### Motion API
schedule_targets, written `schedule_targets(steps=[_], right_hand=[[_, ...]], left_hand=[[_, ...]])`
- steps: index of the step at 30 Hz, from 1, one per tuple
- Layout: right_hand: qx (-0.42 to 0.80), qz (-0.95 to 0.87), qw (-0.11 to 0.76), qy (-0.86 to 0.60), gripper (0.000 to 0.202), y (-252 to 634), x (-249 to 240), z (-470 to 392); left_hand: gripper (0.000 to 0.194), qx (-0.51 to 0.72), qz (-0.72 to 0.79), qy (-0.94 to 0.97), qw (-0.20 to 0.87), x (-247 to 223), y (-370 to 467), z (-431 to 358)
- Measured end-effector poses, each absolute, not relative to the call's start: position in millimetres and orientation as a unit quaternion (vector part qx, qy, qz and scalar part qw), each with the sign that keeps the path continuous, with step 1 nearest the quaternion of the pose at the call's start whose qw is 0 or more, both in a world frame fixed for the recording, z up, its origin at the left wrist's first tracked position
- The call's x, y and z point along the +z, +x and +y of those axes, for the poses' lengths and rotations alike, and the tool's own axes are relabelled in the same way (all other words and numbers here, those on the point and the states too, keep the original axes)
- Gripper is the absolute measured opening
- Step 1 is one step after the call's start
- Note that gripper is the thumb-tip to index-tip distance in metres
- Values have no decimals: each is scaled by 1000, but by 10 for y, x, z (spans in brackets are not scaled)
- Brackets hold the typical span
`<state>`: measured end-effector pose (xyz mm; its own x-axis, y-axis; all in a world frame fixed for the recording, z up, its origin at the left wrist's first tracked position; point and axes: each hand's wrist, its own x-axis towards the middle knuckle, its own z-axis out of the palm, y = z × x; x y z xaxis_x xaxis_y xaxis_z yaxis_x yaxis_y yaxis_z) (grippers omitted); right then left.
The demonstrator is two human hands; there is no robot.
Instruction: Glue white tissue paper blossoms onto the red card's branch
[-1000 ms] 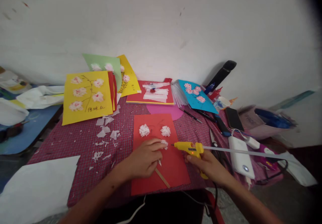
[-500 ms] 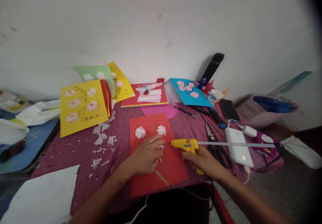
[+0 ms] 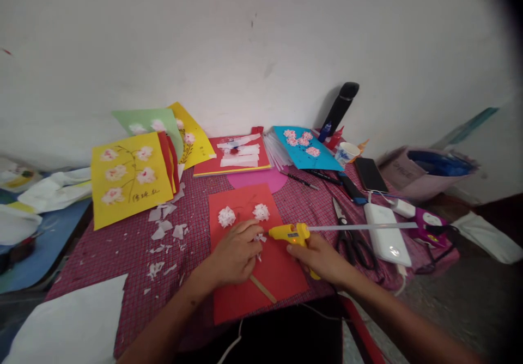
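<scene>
A red card [image 3: 265, 274] lies in front of me with two crumpled white paper flowers, one on the left [image 3: 226, 217] and one on the right [image 3: 261, 212]. My left hand [image 3: 237, 249] rests over the card with its fingers curled together. Small white paper bits [image 3: 260, 238] show at its fingertips; whatever is under the fingers is hidden. A flat wooden stick [image 3: 263, 289] sticks out below this hand. My right hand [image 3: 321, 258] is wrapped round a yellow glue gun [image 3: 292, 234]. Its nozzle points left, close by the left fingertips, and a long glue stick [image 3: 359, 226] extends from its back.
Black-handled scissors [image 3: 355, 244], a white power bank [image 3: 387, 236] and a phone [image 3: 370, 175] lie to the right. Torn paper scraps [image 3: 162, 229] are scattered on the left. Finished flower cards, yellow [image 3: 131, 176] and blue [image 3: 306, 149], stand behind, near a black bottle [image 3: 342, 108].
The glue gun in my right hand has moved slightly left, bringing its nozzle closer to my left fingertips. My left hand stays on the card. The whole view has shifted slightly.
</scene>
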<state>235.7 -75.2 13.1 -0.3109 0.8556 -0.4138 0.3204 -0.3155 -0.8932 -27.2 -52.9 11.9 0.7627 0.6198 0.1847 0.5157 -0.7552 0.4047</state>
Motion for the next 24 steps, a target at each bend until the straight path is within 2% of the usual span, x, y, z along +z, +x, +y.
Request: schedule_targets(steps=[24], right_hand=[[577,-575,190,-549,26,2309,201,-732]], left_hand=[[15,159,303,924,169,153,-276,-536]])
